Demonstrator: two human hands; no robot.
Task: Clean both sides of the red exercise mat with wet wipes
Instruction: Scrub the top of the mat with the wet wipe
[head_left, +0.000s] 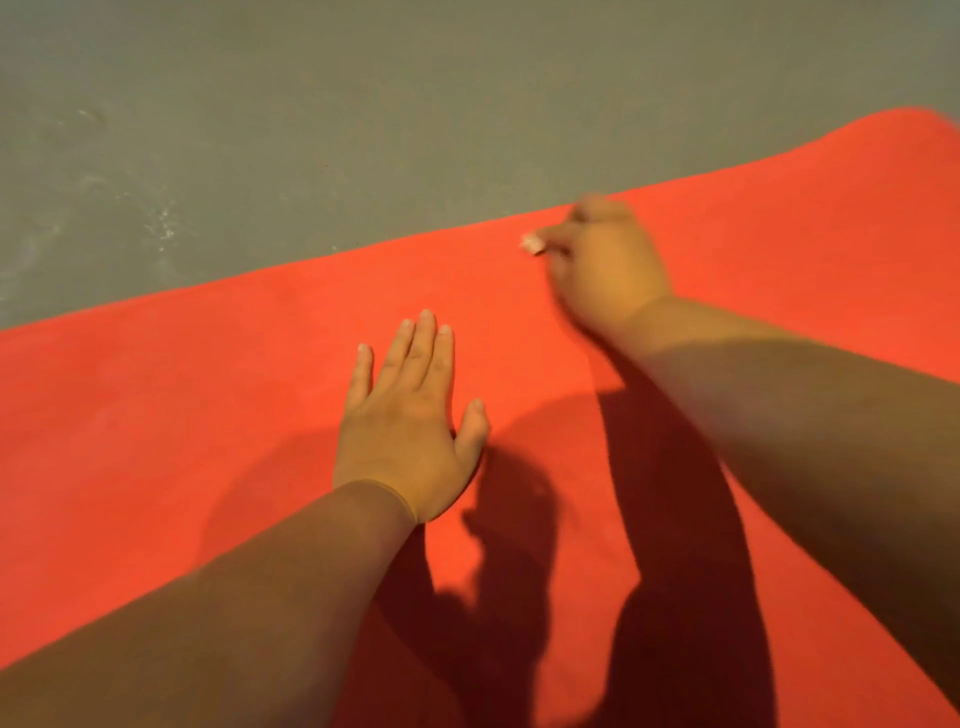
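Red exercise mat (156, 415) spread directly beneath the grip, long axis running left to right past it. Wet wipe (533, 243), only a blurred white scrap showing, bunched in curled right hand (608, 265) near the far edge. Left hand (405, 431) flat, fingers straight, pressing the mat nearer the body. Grey floor (311, 130) beyond.

Wide red mat (156, 415) free at left, left hand (405, 421) flat mid-mat, right hand (605, 265) near far edge, bare floor (363, 104) beyond

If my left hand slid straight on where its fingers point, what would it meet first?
Nothing, it seems: the left hand has only bare red mat ahead, then its far edge and grey floor. The right hand sits off that line.
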